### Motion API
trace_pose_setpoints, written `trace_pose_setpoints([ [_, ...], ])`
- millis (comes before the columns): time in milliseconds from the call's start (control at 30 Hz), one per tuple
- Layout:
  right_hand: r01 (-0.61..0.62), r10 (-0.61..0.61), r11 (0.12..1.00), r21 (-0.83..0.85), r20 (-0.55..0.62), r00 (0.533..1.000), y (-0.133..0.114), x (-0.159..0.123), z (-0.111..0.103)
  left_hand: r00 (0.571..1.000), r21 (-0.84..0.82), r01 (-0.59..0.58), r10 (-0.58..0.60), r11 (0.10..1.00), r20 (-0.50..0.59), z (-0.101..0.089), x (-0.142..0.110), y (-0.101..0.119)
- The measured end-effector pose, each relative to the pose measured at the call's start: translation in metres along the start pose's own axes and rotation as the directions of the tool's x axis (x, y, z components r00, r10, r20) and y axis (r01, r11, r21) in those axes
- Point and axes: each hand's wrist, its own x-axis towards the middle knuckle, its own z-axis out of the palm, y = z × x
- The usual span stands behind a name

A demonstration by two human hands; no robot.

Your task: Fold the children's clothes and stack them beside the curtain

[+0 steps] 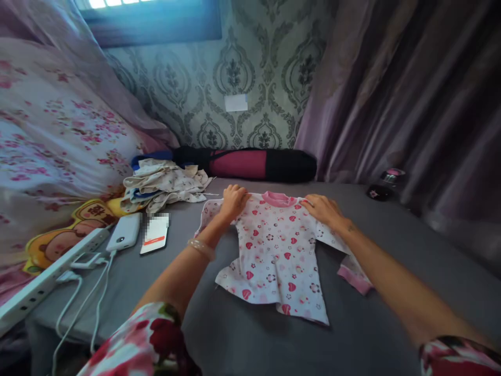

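A small long-sleeved children's shirt (279, 250), white with pink hearts and flowers and a pink collar, lies spread on the grey surface with its collar away from me. My left hand (235, 201) is closed on its left shoulder, fingertips at the fabric's top edge. At the opposite shoulder, my right hand (324, 210) grips the cloth in the same way. The left sleeve runs partly behind my left wrist. My right forearm covers part of the right sleeve, whose pink cuff shows beyond it. The lower hem is uneven and creased.
A heap of folded clothes (164, 183) sits at the back left, near a long black-and-maroon bag (238, 163) along the wall. On the left are a phone (155, 235), a white power bank (124, 232) and a power strip (55, 277) with cables. A dark object (379, 192) stands right.
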Motion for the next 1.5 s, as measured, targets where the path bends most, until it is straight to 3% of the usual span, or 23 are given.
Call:
trace_pose_setpoints([
  [133, -0.06, 0.064, 0.996, -0.071, 0.057, 0.996, 0.005, 0.002, 0.039, 0.995, 0.036, 0.019, -0.023, 0.999, 0.099, 0.033, 0.006, 0.005],
  [367, -0.079, 0.081, 0.997, -0.02, 0.143, 0.986, 0.015, 0.016, 0.064, 0.984, 0.063, 0.039, -0.05, 0.997, 0.171, 0.073, 0.017, -0.006],
  [767, -0.093, 0.086, 0.995, 0.025, 0.201, 0.976, 0.025, 0.058, 0.077, 0.97, 0.094, 0.119, -0.136, 0.988, 0.202, 0.102, 0.05, -0.019],
  [867, -0.118, 0.103, 0.991, 0.063, 0.206, 0.973, 0.029, 0.062, 0.081, 0.956, 0.114, 0.118, -0.144, 0.986, 0.257, 0.106, 0.053, -0.017],
  [1000, -0.155, 0.1, 0.962, 0.226, 0.24, 0.966, 0.043, 0.062, 0.084, 0.886, 0.17, 0.156, -0.215, 0.973, 0.412, 0.1, 0.055, -0.019],
  [1133, -0.282, 0.159, 0.874, 0.396, 0.317, 0.935, 0.074, 0.05, 0.075, 0.812, 0.263, 0.211, -0.319, 0.941, 0.489, 0.076, 0.048, -0.033],
  [1267, -0.496, 0.274, 0.729, 0.472, 0.462, 0.843, 0.108, 0.018, 0.059, 0.827, 0.268, 0.202, -0.31, 0.942, 0.469, 0.046, 0.025, -0.051],
  [1367, -0.632, 0.283, 0.555, 0.541, 0.591, 0.755, 0.126, -0.012, 0.05, 0.848, 0.279, 0.21, -0.317, 0.937, 0.424, 0.03, -0.001, -0.058],
  [1433, -0.677, 0.291, 0.453, 0.58, 0.622, 0.727, 0.135, -0.03, 0.045, 0.849, 0.278, 0.236, -0.337, 0.931, 0.407, 0.023, -0.018, -0.061],
  [1500, -0.687, 0.294, 0.404, 0.604, 0.625, 0.723, 0.142, -0.046, 0.042, 0.841, 0.272, 0.275, -0.368, 0.922, 0.396, 0.018, -0.033, -0.063],
])
